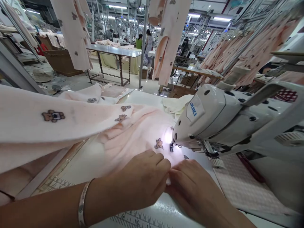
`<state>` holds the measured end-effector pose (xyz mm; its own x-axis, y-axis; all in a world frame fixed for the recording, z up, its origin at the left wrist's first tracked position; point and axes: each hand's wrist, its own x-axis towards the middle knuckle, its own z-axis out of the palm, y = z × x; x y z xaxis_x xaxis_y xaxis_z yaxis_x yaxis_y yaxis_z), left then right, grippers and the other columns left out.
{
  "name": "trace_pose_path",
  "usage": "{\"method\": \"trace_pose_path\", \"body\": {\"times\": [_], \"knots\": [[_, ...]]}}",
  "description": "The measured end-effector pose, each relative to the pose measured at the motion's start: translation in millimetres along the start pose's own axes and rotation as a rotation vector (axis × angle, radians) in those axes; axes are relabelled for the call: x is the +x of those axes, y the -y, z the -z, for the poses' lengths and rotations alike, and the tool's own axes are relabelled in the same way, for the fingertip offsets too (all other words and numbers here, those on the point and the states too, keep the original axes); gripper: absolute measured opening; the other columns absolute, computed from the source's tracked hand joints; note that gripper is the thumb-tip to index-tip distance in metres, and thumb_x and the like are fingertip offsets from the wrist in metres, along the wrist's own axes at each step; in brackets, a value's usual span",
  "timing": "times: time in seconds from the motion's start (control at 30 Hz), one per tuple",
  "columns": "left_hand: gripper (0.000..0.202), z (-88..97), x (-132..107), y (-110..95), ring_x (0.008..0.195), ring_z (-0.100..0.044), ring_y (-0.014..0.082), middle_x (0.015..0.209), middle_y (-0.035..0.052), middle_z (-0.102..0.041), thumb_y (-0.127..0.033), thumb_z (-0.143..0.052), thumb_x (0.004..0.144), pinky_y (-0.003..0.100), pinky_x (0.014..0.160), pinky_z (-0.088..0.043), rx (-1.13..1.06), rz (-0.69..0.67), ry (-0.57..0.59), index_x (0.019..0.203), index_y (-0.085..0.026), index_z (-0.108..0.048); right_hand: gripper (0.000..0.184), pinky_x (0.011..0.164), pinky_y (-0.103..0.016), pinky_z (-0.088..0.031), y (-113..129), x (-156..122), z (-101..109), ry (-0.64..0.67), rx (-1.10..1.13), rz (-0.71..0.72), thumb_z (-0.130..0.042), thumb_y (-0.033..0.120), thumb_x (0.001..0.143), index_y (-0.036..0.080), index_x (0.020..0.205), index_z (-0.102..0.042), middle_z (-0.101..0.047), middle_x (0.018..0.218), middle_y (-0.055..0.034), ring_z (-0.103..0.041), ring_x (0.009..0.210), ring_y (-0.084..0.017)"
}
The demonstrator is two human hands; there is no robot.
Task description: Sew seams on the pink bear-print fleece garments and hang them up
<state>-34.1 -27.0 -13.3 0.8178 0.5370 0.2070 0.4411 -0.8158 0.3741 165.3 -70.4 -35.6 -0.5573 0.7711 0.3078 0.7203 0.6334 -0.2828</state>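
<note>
My left hand (142, 177) and my right hand (190, 183) meet fingertip to fingertip on the near edge of a pale pink fleece fabric (128, 133) printed with small bears. Both hands have their fingers curled and pinched on the fabric's edge, just in front of the needle and presser foot (171, 147) of a white Juki sewing machine (213, 120). A lamp lights the cloth under the needle. A silver bangle (82, 202) sits on my left wrist. The fabric drapes up and away to the left.
The white sewing table (152, 215) carries a printed ruler along its near edge. A quilted white pad (237, 183) lies right of the machine. Pink garments hang overhead. Further back stand a metal work table (114, 50), cardboard boxes and other people.
</note>
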Motion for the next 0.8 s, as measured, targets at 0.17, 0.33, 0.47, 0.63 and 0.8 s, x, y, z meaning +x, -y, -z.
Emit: {"method": "trace_pose_path", "body": {"times": [0.17, 0.33, 0.47, 0.63, 0.8], "knots": [[0.004, -7.2, -6.7, 1.2, 0.078, -0.046, 0.0207, 0.084, 0.0039, -0.052, -0.019, -0.047, 0.085, 0.039, 0.077, -0.043, 0.103, -0.064, 0.055, 0.085, -0.017, -0.050, 0.014, 0.067, -0.035, -0.035, -3.7, -1.3, -0.9, -0.133, -0.064, 0.202, -0.052, 0.004, 0.082, 0.012, 0.092, -0.058, -0.059, 0.075, -0.0034, -0.046, 0.071, -0.015], [0.017, -4.2, -6.6, -0.7, 0.080, -0.047, 0.0213, 0.081, 0.0046, -0.052, -0.027, -0.044, 0.089, 0.049, 0.094, -0.037, 0.165, -0.098, 0.065, 0.079, -0.017, -0.054, 0.011, 0.063, -0.033, -0.037, 4.1, -3.5, 2.1, -0.031, 0.016, 0.124, -0.052, 0.007, 0.083, 0.015, 0.087, -0.059, -0.057, 0.077, -0.0039, -0.047, 0.072, -0.015], [0.021, -0.2, -6.5, -5.9, 0.093, -0.048, 0.0254, 0.086, 0.0069, -0.054, -0.023, -0.040, 0.091, 0.053, 0.097, -0.034, 0.232, -0.081, 0.064, 0.081, -0.016, -0.056, 0.023, 0.070, -0.034, -0.047, -1.5, -10.8, 11.9, 0.065, 0.104, 0.072, -0.053, 0.013, 0.084, 0.019, 0.106, -0.058, -0.059, 0.093, -0.0067, -0.053, 0.085, -0.018], [0.014, -7.6, -4.7, -5.9, 0.096, -0.049, 0.0262, 0.093, 0.0082, -0.055, -0.020, -0.042, 0.090, 0.057, 0.098, -0.033, 0.277, -0.054, 0.101, 0.089, -0.016, -0.055, 0.031, 0.073, -0.043, -0.055, -39.5, -30.6, 20.1, 0.052, -0.356, -0.094, -0.047, 0.033, 0.092, 0.024, 0.121, -0.053, -0.064, 0.115, -0.0083, -0.064, 0.094, -0.025], [0.016, -11.1, 2.0, 0.5, 0.106, -0.048, 0.0259, 0.111, 0.0107, -0.054, -0.023, -0.039, 0.090, 0.061, 0.099, -0.030, 0.163, 0.024, 0.061, 0.097, -0.017, -0.052, 0.026, 0.078, -0.040, -0.055, -47.0, -32.1, 16.9, -0.075, -0.410, 0.034, -0.050, 0.024, 0.090, 0.019, 0.113, -0.059, -0.065, 0.114, -0.0093, -0.065, 0.096, -0.023]]}}
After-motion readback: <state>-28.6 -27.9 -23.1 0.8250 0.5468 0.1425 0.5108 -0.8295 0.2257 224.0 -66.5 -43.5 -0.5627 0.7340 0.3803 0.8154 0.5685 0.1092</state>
